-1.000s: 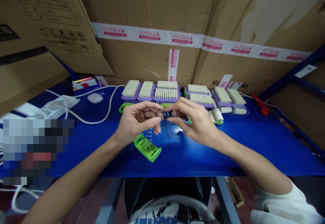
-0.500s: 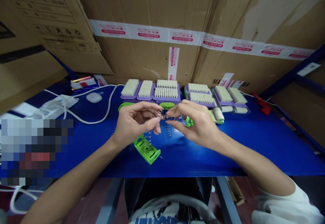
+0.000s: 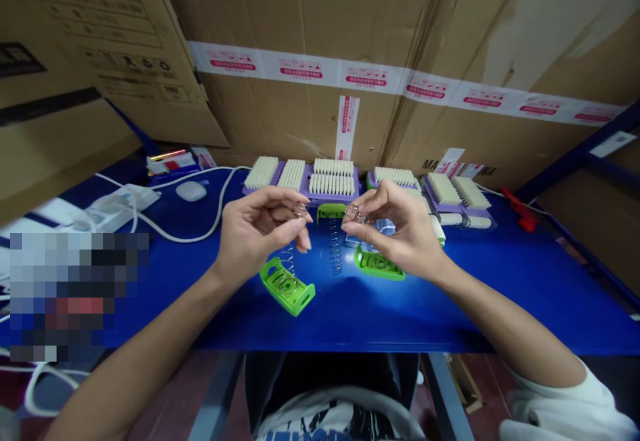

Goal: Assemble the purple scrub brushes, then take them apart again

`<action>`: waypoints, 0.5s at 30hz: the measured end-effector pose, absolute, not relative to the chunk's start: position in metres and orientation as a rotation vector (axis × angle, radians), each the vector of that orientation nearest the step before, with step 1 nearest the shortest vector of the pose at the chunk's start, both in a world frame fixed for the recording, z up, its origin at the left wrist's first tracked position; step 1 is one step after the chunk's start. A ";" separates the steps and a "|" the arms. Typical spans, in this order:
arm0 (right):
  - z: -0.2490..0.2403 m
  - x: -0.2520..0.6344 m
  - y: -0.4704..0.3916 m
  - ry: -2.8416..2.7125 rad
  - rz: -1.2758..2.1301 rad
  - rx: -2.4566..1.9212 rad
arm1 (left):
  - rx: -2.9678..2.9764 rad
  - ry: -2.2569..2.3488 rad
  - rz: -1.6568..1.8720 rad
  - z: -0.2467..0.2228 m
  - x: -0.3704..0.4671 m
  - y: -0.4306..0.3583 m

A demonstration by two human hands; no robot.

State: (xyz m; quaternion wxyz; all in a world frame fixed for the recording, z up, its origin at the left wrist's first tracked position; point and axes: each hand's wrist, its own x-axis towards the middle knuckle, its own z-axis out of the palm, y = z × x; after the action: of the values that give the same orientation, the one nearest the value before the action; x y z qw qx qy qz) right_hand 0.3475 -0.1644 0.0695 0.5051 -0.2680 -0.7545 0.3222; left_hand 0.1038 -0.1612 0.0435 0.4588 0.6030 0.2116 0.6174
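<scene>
My left hand (image 3: 253, 231) is closed in a pinch on a small metal coil spring (image 3: 301, 211), mostly hidden by the fingers. A short way to its right, my right hand (image 3: 403, 227) pinches another coil spring (image 3: 354, 213) between thumb and fingertips. The two hands are apart. Below my left hand, a green plastic shell (image 3: 301, 299) lies on the table with a spring standing in it. One loose spring (image 3: 335, 251) shows between the hands. Under my right hand sits a second green shell (image 3: 380, 265), and farther back another green shell (image 3: 327, 211).
Purple brush heads with cream bristles (image 3: 331, 184) line the back of the blue table (image 3: 330, 324), against cardboard (image 3: 290, 7). White rollers (image 3: 475, 221) and a red object (image 3: 520, 209) lie at right. A white mouse (image 3: 191, 191), cables and a power strip (image 3: 123, 201) are at left.
My hands have moved apart, each with a spring at its fingertips. The green shell under my right hand now shows more fully. The view has shifted slightly.
</scene>
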 end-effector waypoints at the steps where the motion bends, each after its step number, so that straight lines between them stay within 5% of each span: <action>1: 0.072 0.348 -0.165 -1.791 0.847 -0.673 | 1.493 0.549 1.519 0.044 0.102 -0.159; 11: 0.051 0.330 -0.178 -1.704 1.436 -1.052 | 1.495 1.071 1.027 0.033 0.067 -0.121; 15: 0.034 0.322 -0.185 -1.925 1.353 -1.169 | 1.605 1.154 0.890 0.014 0.071 -0.107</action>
State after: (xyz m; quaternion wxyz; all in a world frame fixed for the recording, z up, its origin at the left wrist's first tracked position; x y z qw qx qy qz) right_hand 0.3218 -0.1854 0.0337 0.2542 -0.4302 -0.7087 0.4980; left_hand 0.0706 -0.1072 0.0143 0.4679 0.6543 0.4704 0.3628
